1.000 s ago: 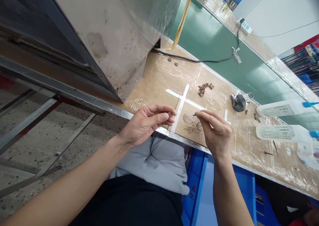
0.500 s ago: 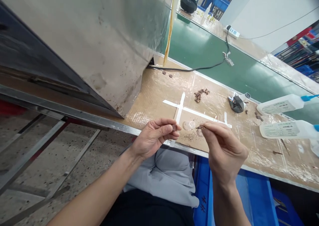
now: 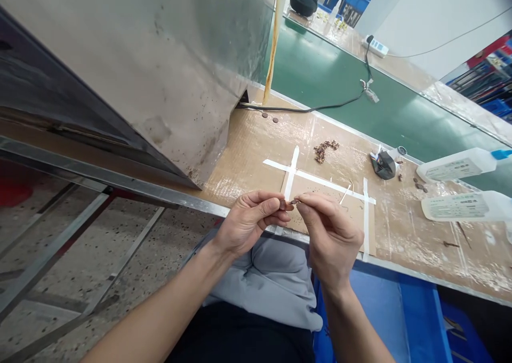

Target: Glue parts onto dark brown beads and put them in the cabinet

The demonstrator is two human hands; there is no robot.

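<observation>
My left hand point(image 3: 250, 221) is closed in a pinch on a small brown disc point(image 3: 284, 205), held above the near edge of the bench. From the right, my right hand point(image 3: 332, 237) meets it with thumb and forefinger pinched on a tiny dark piece point(image 3: 295, 202), too small to name. The piece is close against the disc; I cannot tell whether they touch. Beneath the hands lies a cardboard sheet point(image 3: 362, 229) fixed with white tape point(image 3: 316, 179). My right hand hides much of the sheet.
A cluster of small coppery pieces point(image 3: 325, 150) lies behind the sheet. Two brown discs point(image 3: 270, 118) lie near a black cable point(image 3: 300, 110). A large metal housing point(image 3: 180, 85) stands left. Two squeeze bottles point(image 3: 456, 207) lie at right. A blue crate point(image 3: 420, 309) sits below the bench.
My right hand has moved left with its tiny piece, up to the disc in my left hand. The clear round dishes seen before are now hidden behind it. My left hand has barely moved.
</observation>
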